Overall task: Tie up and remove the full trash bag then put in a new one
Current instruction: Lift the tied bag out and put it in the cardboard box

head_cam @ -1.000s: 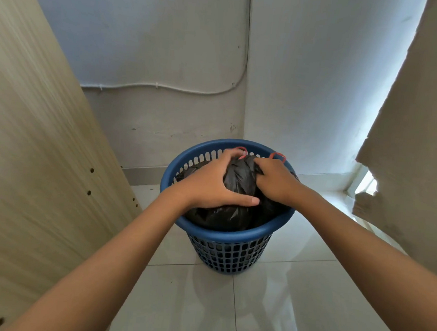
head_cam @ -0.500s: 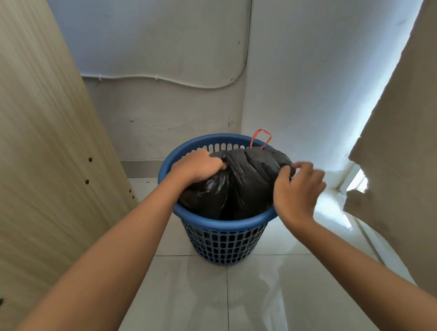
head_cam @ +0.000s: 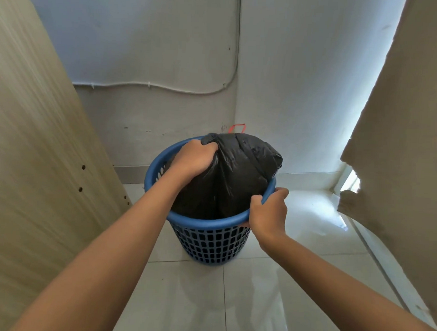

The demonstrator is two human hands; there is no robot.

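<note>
A full black trash bag (head_cam: 240, 171) rises out of a blue perforated plastic bin (head_cam: 208, 243) that stands on the tiled floor in a corner. My left hand (head_cam: 195, 159) grips the gathered top of the bag at its upper left. My right hand (head_cam: 269, 211) grips the bin's rim on the right side, thumb inside and fingers outside. A red drawstring loop (head_cam: 237, 128) sticks up behind the bag's top. The lower part of the bag is hidden inside the bin.
A tall light wooden panel (head_cam: 30, 155) with small holes leans close on the left. A beige board (head_cam: 405, 162) with a torn edge stands on the right. White walls with a cable (head_cam: 150, 85) close the corner behind. Glossy white floor tiles (head_cam: 205, 304) lie in front.
The bag has risen partly out of the bin under my left hand. My right hand left the bag's side and moved down onto the bin's rim.
</note>
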